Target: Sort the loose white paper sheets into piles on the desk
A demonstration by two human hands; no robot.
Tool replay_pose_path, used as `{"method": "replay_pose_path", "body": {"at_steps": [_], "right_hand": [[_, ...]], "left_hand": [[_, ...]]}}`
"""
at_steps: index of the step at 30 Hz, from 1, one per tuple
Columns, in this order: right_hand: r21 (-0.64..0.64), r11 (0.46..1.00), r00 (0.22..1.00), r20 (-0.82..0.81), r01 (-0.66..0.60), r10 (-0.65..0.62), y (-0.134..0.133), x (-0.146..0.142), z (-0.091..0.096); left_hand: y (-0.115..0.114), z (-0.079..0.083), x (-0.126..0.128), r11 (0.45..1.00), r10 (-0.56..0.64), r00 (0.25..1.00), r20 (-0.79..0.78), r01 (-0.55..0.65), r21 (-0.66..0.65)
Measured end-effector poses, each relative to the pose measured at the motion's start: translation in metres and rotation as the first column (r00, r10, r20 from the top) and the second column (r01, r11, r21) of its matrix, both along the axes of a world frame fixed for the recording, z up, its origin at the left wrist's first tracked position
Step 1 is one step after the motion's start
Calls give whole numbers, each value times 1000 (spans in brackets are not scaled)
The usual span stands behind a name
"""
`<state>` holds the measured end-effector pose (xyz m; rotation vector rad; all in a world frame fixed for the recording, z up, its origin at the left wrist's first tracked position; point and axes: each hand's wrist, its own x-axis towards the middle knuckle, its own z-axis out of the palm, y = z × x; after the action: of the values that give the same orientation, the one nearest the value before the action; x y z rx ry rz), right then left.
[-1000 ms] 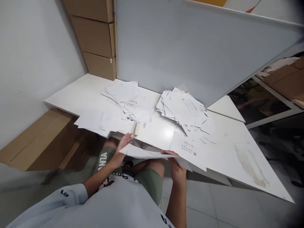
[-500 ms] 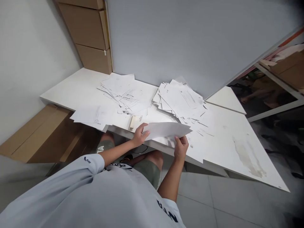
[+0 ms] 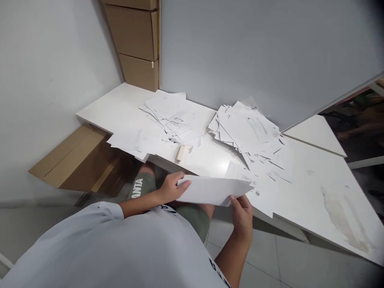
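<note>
A white sheet of paper [image 3: 211, 190] is held in front of my body, above the front edge of the table; whether it is one sheet or several I cannot tell. My left hand [image 3: 172, 187] pinches its left end, thumb on top. The lower right corner is gripped by my right hand [image 3: 241, 210], with the thumb on the near side. Just beyond the paper lies a small cream stapler [image 3: 180, 153]. Another printed sheet [image 3: 237, 171] rests on the table behind the held paper's right end.
A messy paper pile [image 3: 246, 126] stands against the grey partition [image 3: 240, 52], with another pile [image 3: 168, 110] left of it. Loose sheets [image 3: 132, 144] overhang the table's [image 3: 309, 200] front edge. Cardboard boxes [image 3: 138, 74] are stacked in the back corner; an open carton [image 3: 81, 156] sits below left.
Both hands have drawn the paper back toward my body, lower in the view. The camera has turned slightly left, so the table appears shifted right.
</note>
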<state>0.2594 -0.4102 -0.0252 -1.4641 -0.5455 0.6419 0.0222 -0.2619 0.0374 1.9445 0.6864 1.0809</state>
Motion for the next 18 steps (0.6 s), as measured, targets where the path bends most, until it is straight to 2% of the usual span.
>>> {"method": "replay_pose_path", "body": {"at_steps": [2, 5, 7, 10, 12, 18], "right_hand": [[-83, 988, 989, -88, -127, 120, -2, -20, -4], [-184, 945, 948, -223, -272, 229, 9, -45, -12], [-204, 933, 932, -277, -296, 235, 22, -55, -15], [-172, 944, 924, -315, -282, 219, 38, -63, -15], [-153, 955, 928, -317, -254, 196, 46, -67, -13], [-131, 984, 934, -351, -117, 64, 53, -81, -10]], "left_hand": [[-3, -12, -24, 966, 137, 987, -89, -153, -209], [0, -29, -47, 843, 295, 952, -88, -302, -445], [3, -37, -54, 764, 337, 940, -45, -301, -571], [9, -46, -58, 684, 299, 954, 13, -205, -700], [16, -52, -59, 675, 278, 961, 12, -186, -714], [46, -64, -55, 701, 215, 975, -46, -187, -688]]}}
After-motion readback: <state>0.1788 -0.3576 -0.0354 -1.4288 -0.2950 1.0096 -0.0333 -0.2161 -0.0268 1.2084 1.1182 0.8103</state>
